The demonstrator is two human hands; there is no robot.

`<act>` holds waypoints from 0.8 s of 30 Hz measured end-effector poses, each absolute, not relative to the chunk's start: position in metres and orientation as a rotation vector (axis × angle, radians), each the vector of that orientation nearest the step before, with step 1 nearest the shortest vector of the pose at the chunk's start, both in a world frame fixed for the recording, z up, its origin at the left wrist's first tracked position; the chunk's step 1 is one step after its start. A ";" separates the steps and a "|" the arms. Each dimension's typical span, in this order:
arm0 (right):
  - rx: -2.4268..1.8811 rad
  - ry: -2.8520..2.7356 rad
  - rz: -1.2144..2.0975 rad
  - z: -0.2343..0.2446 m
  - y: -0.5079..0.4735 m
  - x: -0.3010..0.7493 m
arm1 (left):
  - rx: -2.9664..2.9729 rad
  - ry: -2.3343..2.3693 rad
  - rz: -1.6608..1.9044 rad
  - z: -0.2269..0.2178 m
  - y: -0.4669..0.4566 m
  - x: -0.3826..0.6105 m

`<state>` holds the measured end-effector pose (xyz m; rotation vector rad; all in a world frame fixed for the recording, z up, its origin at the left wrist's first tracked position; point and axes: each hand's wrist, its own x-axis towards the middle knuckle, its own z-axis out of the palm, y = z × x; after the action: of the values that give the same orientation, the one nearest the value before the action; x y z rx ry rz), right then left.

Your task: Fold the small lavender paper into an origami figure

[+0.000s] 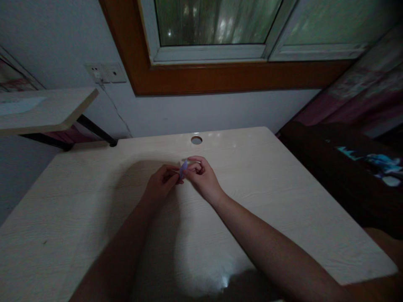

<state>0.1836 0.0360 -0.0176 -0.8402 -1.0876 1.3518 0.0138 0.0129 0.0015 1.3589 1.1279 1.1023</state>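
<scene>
Both my hands meet over the middle of a pale wooden desk (78, 201). Between them is a small pale purple piece (183, 168), too small and dim to name for sure; it looks like folded paper. My left hand (161, 184) pinches it from the left with fingers closed. My right hand (203, 176) pinches it from the right, fingers curled around its top edge. The piece is held just above the desk surface.
A round cable hole (196, 140) lies in the desk behind the hands. A side shelf (47, 109) juts in at the left. Wall sockets (105, 73) and a window (214, 25) are behind. Dark furniture (340, 167) stands along the right.
</scene>
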 end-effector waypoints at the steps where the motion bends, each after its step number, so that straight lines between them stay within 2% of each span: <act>1: -0.833 -1.079 1.361 -0.017 0.036 0.184 | 1.390 1.157 1.087 0.003 0.013 0.013; 9: -0.802 -1.056 1.400 -0.013 0.034 0.183 | 1.578 1.296 0.896 0.011 0.011 0.014; 24: -0.797 -1.091 1.383 -0.015 0.034 0.183 | 1.545 1.281 0.905 0.005 0.013 0.011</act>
<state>0.1831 0.0338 -0.0150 -0.7971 -1.0905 1.3829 0.0113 0.0126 0.0051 1.5454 1.2812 0.9049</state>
